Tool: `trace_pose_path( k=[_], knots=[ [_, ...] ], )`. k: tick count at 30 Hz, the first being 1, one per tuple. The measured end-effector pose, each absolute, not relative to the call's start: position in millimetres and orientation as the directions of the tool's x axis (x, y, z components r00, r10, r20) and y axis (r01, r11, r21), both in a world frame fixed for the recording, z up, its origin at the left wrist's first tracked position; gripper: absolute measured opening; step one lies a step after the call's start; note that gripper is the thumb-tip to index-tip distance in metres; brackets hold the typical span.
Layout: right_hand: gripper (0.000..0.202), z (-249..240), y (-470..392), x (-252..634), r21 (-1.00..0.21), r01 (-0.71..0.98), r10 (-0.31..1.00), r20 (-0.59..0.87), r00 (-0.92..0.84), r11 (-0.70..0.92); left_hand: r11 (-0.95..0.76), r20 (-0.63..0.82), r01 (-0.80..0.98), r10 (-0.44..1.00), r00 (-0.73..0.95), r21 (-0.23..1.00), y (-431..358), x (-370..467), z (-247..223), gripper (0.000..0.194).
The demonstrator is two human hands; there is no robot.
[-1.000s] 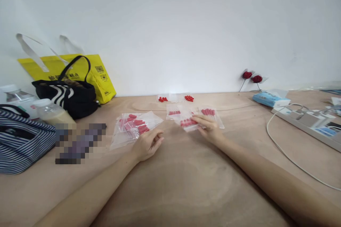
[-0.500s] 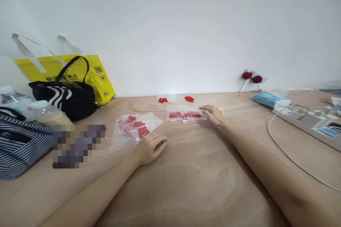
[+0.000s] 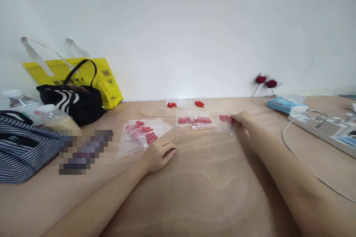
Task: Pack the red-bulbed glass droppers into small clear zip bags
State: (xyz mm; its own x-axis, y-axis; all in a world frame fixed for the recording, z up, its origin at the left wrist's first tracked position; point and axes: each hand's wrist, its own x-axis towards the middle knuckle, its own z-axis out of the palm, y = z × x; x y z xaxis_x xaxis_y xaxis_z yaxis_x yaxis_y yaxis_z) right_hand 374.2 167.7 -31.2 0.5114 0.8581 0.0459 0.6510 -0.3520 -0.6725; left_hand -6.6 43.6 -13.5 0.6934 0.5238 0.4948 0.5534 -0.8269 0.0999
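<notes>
Clear plastic bags with red pieces lie on the wooden table (image 3: 194, 177). My right hand (image 3: 241, 119) is closed at the right edge of a bag with several red pieces (image 3: 226, 120), its fingertips pinching that edge. Left of it two bags (image 3: 184, 119) (image 3: 203, 120) hold rows of red pieces. Farther back, near the wall, lies a bag with two small groups of red pieces (image 3: 171, 105) (image 3: 199, 104). My left hand (image 3: 161, 154) rests on the table with curled fingers, holding nothing visible, beside an overlapping pile of bags with red pieces (image 3: 144, 131).
At the left are a yellow bag (image 3: 109, 81), a black bag (image 3: 83, 105), a striped bag (image 3: 25, 155), a bottle (image 3: 62, 120) and a blurred item (image 3: 89, 152). At the right are a tissue pack (image 3: 286, 105), a power strip (image 3: 328, 133) and a cable. Two roses stand by the wall.
My right hand has moved right, off the middle bags, and the rightmost bag with its red pieces now shows beside it. My left hand has stayed in place. The view has shifted slightly.
</notes>
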Motion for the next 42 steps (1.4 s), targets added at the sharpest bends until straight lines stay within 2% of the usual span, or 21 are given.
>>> trace_pose_path(
  k=[3,7,10,12,14,18,21,24,27,32,36,39,42],
  knots=[
    [0.017,-26,158,374,-0.669,0.627,0.845,-0.003,0.536,-0.4,-0.831,0.5,0.547,0.516,0.696,0.097,44,-7,-14,0.015],
    [0.014,-7,134,373,-0.732,0.619,0.883,0.05,0.467,-0.286,-0.831,0.498,0.547,0.517,0.696,0.098,44,-7,-14,0.016],
    [0.014,15,110,368,-0.804,0.587,0.925,0.146,0.35,-0.095,-0.829,0.49,0.549,0.524,0.696,0.106,44,-6,-14,0.016],
    [0.021,30,95,359,-0.866,0.477,0.941,0.271,0.203,0.147,-0.824,0.487,0.554,0.534,0.691,0.118,45,-7,-14,0.016],
    [0.032,42,82,344,-0.881,0.356,0.927,0.364,0.088,0.313,-0.817,0.491,0.561,0.546,0.679,0.133,46,-7,-16,0.014],
    [0.04,48,65,298,-0.88,0.158,0.894,0.439,-0.091,0.448,-0.787,0.553,0.584,0.581,0.597,0.196,45,-6,-20,0.014],
    [0.032,34,58,259,-0.844,0.029,0.833,0.523,-0.182,0.536,-0.747,0.628,0.615,0.609,0.483,0.252,43,-4,-21,0.031],
    [0.024,12,54,230,-0.782,0.001,0.752,0.6,-0.273,0.624,-0.706,0.694,0.652,0.616,0.373,0.276,41,-2,-20,0.046],
    [0.018,-8,53,217,-0.69,0.114,0.676,0.641,-0.363,0.715,-0.697,0.729,0.675,0.59,0.347,0.243,41,-2,-18,0.048],
    [0.011,-26,54,214,-0.543,0.236,0.583,0.656,-0.48,0.806,-0.817,0.757,0.572,0.42,0.5,0.076,41,0,-17,0.03],
    [0.009,-29,52,219,-0.444,0.313,0.538,0.594,-0.598,0.839,-0.877,0.75,0.477,0.279,0.6,-0.056,43,2,-22,0.016],
    [0.01,-31,52,227,-0.241,0.384,0.451,0.568,-0.689,0.891,-0.879,0.711,0.449,0.212,0.67,-0.16,45,2,-23,0.012],
    [0.016,-33,54,234,0.062,0.415,0.293,0.615,-0.732,0.908,-0.872,0.657,0.417,0.16,0.737,-0.256,47,-1,-22,0.013]
  ],
)
